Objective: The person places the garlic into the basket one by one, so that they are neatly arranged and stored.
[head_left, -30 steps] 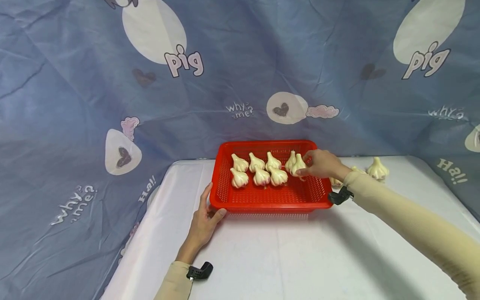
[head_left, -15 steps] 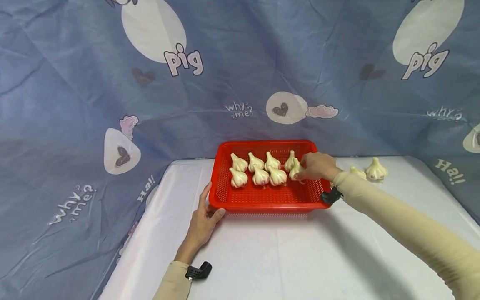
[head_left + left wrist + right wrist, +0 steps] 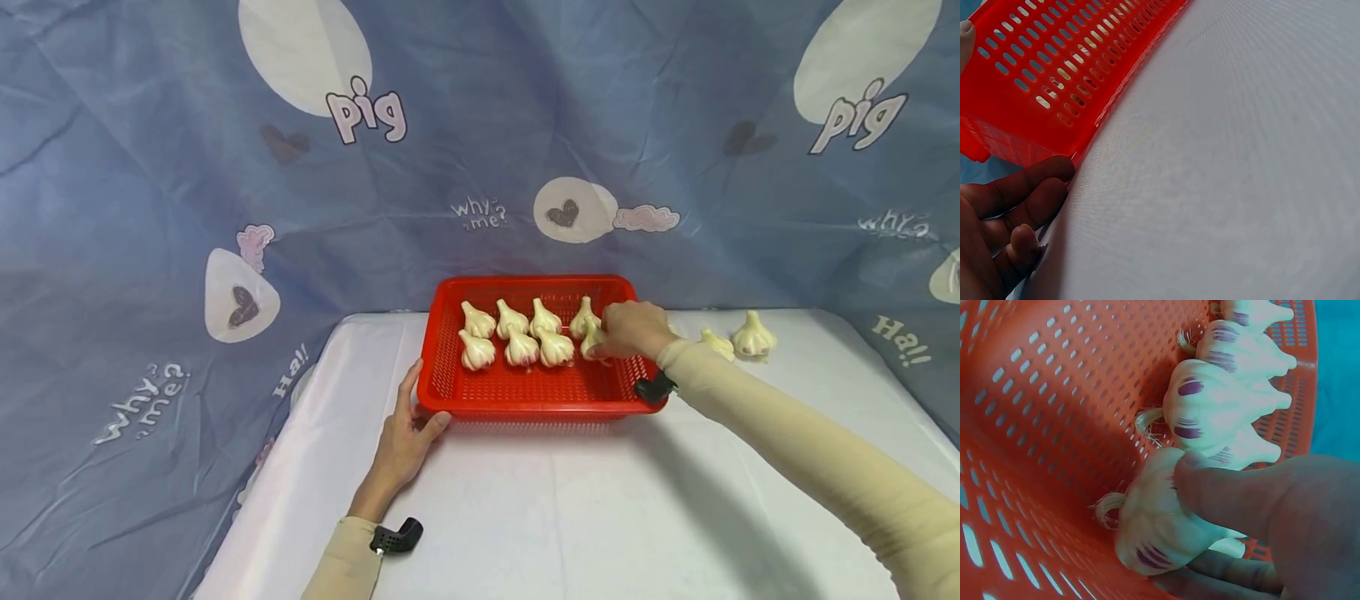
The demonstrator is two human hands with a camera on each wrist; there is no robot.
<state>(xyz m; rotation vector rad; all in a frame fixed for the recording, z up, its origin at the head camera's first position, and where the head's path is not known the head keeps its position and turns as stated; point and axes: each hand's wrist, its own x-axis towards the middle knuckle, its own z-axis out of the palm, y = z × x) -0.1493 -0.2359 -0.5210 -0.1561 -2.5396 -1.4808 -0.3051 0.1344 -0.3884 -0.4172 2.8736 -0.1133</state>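
Observation:
A red plastic basket with perforated walls holds several white garlic bulbs with purple streaks, set in two rows. My right hand reaches into its right part and pinches a garlic bulb between thumb and fingers. In the head view that bulb is partly covered by the hand; a second garlic bulb sits just behind it. At the basket's front left corner my left hand holds on, thumb at the front and fingers along the side. In the left wrist view some fingertips lie low by the basket's base.
More garlic bulbs lie on the white-covered table right of the basket, among them a garlic bulb and a smaller-looking one. A printed blue cloth hangs behind and to the left.
The right hand has shifted slightly left and lower with the pinched garlic bulb, over the basket's right part. The left hand keeps its place at the corner.

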